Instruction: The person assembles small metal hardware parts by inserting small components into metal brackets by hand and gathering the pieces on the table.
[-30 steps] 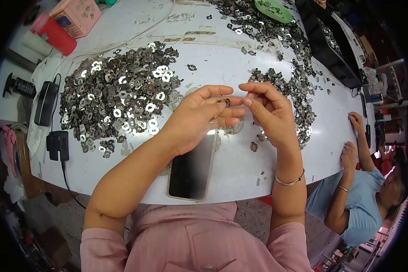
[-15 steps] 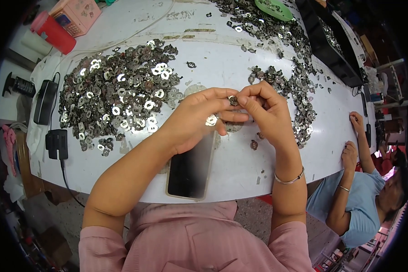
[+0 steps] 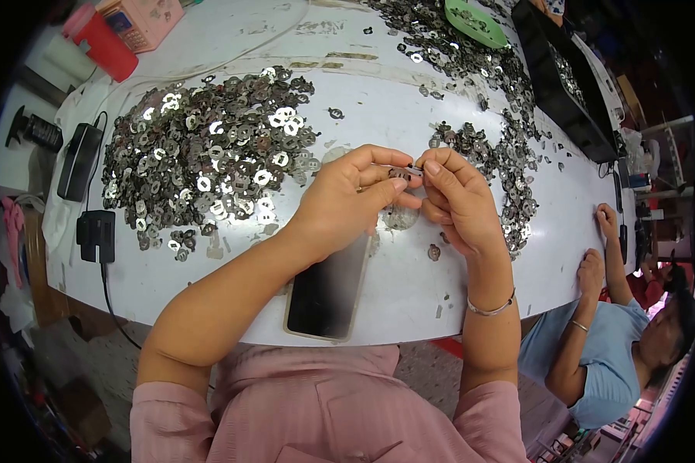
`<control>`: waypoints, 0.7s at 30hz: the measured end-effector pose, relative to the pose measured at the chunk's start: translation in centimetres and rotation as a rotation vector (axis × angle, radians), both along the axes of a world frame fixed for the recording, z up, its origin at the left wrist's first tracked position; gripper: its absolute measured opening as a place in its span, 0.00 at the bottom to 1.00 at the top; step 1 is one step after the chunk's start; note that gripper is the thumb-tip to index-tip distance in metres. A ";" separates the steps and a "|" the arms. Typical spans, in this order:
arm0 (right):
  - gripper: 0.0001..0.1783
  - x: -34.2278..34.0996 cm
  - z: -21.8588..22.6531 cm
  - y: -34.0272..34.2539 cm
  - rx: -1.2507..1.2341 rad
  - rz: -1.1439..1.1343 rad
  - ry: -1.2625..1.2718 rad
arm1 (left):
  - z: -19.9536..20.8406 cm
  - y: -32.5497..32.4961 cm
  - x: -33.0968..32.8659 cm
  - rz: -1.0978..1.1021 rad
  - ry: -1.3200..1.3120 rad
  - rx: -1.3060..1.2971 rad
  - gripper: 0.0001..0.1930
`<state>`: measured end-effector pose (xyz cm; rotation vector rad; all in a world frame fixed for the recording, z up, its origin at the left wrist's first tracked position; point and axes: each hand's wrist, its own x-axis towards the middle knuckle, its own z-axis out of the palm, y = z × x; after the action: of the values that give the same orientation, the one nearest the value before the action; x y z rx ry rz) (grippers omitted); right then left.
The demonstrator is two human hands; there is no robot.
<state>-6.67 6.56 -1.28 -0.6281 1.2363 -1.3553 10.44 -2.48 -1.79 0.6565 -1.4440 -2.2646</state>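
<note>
Above the white table, my left hand (image 3: 346,193) and my right hand (image 3: 461,199) meet fingertip to fingertip. Between them is a small dark metal piece (image 3: 415,170), seen almost edge-on; both hands pinch it. Another bit of metal seems to lie by the left thumb tip, too small to make out. To the left spreads a big heap of flat ring-shaped metal pieces (image 3: 201,154), some shiny, some dull. Beyond my right hand lies a long strip of similar metal parts (image 3: 515,185). A smartphone (image 3: 326,297) with a dark screen lies below my left wrist.
A green tray (image 3: 475,27) sits among parts at the far right, beside a black bin (image 3: 567,85). At left are a red cup (image 3: 100,45), a pink box (image 3: 140,21) and black adapters (image 3: 95,236) with cords. A co-worker in blue (image 3: 594,347) sits at right.
My left hand has turned and its thumb has come up to the fingertips. The shiny piece in that palm is out of sight. The held piece has tilted edge-on.
</note>
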 end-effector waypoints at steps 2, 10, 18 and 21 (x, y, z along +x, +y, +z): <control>0.08 -0.1 -0.3 0.0 -0.021 -0.020 0.020 | 0.1 0.0 0.0 0.009 -0.006 -0.009 0.13; 0.08 0.2 -0.5 -0.1 -0.040 0.014 0.120 | -1.1 0.1 0.0 0.093 0.030 -0.211 0.11; 0.08 0.5 -0.4 0.0 -0.057 0.020 0.136 | -0.7 0.1 0.2 0.189 -0.063 -0.563 0.14; 0.08 0.8 -0.3 0.0 -0.081 0.026 0.180 | -1.4 0.1 0.1 0.245 -0.027 -0.728 0.14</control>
<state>-5.90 6.57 -1.54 -0.8348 1.3166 -1.3556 10.54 -2.43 -3.16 0.5753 -1.9095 -1.3970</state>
